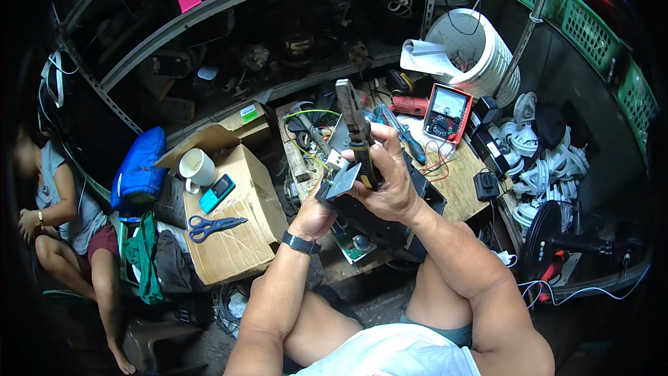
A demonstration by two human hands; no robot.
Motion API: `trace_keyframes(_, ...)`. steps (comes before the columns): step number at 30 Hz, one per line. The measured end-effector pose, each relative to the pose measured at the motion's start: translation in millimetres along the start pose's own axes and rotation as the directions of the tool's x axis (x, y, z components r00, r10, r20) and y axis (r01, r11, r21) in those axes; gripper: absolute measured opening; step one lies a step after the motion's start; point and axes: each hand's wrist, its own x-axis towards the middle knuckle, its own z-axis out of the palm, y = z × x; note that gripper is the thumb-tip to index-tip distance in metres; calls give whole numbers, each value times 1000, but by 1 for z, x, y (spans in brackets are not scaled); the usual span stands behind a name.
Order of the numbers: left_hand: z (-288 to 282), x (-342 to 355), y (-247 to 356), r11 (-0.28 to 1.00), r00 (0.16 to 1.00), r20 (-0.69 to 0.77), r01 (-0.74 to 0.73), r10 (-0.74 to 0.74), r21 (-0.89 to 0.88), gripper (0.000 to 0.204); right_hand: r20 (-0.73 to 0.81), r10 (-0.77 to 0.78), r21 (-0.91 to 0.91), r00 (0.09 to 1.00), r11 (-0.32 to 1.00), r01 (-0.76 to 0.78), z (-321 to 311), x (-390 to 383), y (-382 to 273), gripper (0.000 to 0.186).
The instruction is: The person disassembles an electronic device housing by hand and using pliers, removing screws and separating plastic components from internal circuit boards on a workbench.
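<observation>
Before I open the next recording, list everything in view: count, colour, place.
Pliers: 1, black and yellow, centre
Metal plate: 1, grey, below the pliers
Multimeter: 1, red and black, right of pliers
Bucket: 1, white, upper right
Baskets: 3, green, upper right edge
Fittings: uncountable pile, white, right
Large cardboard box: 1, brown, left
Mug: 1, white, on box
Phone: 1, teal, on box
Scissors: 1, dark, on box
Bundle: 1, blue, left
Co-worker: 1, grey top, far left
Loose tools: uncounted, mixed colours, near pliers
Shelf parts: uncounted, mostly dark, upper middle
Left hand: 1, bare, holding the plate
Right hand: 1, bare, holding the pliers
</observation>
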Motion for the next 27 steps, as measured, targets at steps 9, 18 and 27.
trace_keyframes(9, -5, 2, -3, 999, 1000, -5, 21, -21, -34, 46, 50, 20, 219, 999, 975, -31, 2, -8, 14, 58)
trace_keyframes(18, -14, 1, -2, 999, 999, 32, 25, -24, -24, 77, 90, 114, 182, 989, 975, -129, 1, 5, 5, 52)
trace_keyframes(27, -2, 3, 0, 1000, 999, 37, 28, -29, 13, 77, -23, 243, 197, 970, 952, -234, 16, -9, 2, 57)
